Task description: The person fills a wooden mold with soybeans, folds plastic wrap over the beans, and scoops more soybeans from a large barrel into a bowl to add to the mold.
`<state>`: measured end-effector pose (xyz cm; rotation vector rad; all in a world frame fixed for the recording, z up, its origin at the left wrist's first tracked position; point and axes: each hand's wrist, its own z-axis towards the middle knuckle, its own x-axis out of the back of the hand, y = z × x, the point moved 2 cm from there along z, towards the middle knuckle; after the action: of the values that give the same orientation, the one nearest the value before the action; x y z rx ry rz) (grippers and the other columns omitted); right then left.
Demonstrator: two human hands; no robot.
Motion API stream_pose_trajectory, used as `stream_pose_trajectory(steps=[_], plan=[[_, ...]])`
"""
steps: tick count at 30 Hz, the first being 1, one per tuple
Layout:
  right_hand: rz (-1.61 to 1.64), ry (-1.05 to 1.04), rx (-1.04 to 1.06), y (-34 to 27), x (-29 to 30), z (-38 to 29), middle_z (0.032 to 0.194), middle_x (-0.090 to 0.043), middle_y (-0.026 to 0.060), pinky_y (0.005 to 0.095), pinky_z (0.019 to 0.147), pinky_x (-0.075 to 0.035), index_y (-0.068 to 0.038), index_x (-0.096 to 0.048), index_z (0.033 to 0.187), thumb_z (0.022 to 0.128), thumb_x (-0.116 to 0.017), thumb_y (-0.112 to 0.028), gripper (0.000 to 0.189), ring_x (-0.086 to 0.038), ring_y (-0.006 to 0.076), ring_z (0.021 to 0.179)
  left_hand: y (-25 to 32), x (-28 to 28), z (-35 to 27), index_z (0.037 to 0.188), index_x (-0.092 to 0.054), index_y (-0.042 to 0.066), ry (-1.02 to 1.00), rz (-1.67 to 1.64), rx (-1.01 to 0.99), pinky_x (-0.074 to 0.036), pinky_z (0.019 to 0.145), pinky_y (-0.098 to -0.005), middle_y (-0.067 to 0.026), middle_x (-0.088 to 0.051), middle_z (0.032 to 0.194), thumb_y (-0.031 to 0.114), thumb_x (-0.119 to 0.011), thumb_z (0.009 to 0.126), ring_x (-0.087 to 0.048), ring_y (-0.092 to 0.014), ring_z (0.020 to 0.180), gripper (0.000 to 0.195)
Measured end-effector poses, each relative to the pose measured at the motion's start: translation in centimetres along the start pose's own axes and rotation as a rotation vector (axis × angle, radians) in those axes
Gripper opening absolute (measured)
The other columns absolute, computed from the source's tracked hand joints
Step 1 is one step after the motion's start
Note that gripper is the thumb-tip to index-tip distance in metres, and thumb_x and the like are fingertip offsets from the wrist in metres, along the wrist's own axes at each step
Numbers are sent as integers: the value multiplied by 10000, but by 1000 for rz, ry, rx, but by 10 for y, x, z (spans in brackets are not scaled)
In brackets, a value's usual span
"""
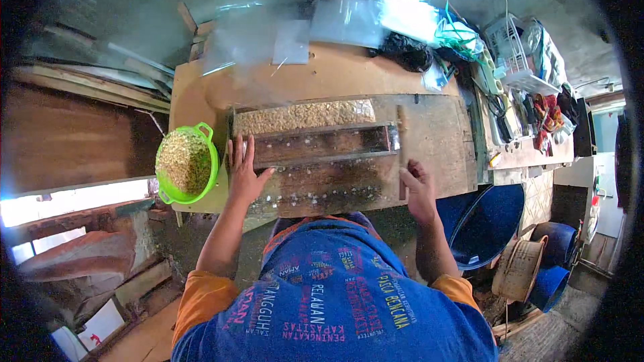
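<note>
A long, narrow wooden trough [322, 144] lies across the worktable in front of me. My left hand [246, 173] rests flat at its left end, fingers spread, holding nothing. Just behind the trough is a long, flat clear plastic pack filled with pale beans or grains [307, 115]. At the trough's right end, a thin wooden slat [401, 136] points away from me. My right hand [420, 191] is curled around the slat's near end, thumb on top. Left of my left hand, a bright green plastic colander [214, 161] holds loose pale beans or grains [181, 161].
A dark, white-flecked board [322, 186] lies at the table's near edge. Clear plastic sheets [347, 20] and a black plastic bag [407, 53] lie at the back. A side shelf [548, 156] with hanging items stands right; blue drums [483, 231] are below it.
</note>
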<state>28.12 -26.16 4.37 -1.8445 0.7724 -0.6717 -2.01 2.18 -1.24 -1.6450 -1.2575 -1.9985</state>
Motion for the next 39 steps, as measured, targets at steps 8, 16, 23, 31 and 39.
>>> stream_pose_trajectory(steps=[8, 16, 23, 31, 39], plan=[[185, -73, -72, 28, -23, 27, 936, -633, 21, 262, 760, -449, 10, -612, 1105, 918, -621, -101, 218, -566, 109, 829, 1, -1, 2, 1553, -162, 137, 12, -23, -13, -153, 1192, -485, -199, -70, 1605, 278, -810, 732, -47, -440, 1468, 1056], [6, 27, -63, 13, -21, 18, 931, -636, 56, 278, 737, -479, 31, -606, 1103, 904, -664, -141, 269, -586, 128, 829, 8, 15, -18, 1552, -170, 136, 32, -86, -2, -163, 1184, -506, -229, -84, 1594, 273, -802, 732, -73, -453, 1461, 1043], [-81, 173, 115, 23, 10, -2, 850, -564, -20, 231, 659, -394, -30, -628, 961, 934, -646, -176, 150, -482, 60, 759, -7, 10, -110, 1327, -401, -14, 288, -337, 213, -339, 1044, -480, -238, -402, 1343, 216, -697, 851, -439, -393, 1197, 606], [-521, 115, 457, -40, -50, 1, 898, -566, 50, 278, 682, -447, -10, -611, 962, 882, -668, -64, 112, -531, 131, 747, -82, -13, -153, 1424, -236, 18, 852, -857, 663, -353, 987, -360, -118, -336, 1313, 237, -584, 954, -385, -220, 1186, 625], [-820, -95, 601, -38, -107, 8, 975, -598, 145, 398, 772, -500, -36, -629, 1089, 832, -677, -58, 262, -605, 301, 874, -137, 7, -89, 1449, -315, 118, 833, -1481, 769, -500, 896, -398, -99, -510, 1291, 334, -607, 929, -545, -260, 1155, 634]])
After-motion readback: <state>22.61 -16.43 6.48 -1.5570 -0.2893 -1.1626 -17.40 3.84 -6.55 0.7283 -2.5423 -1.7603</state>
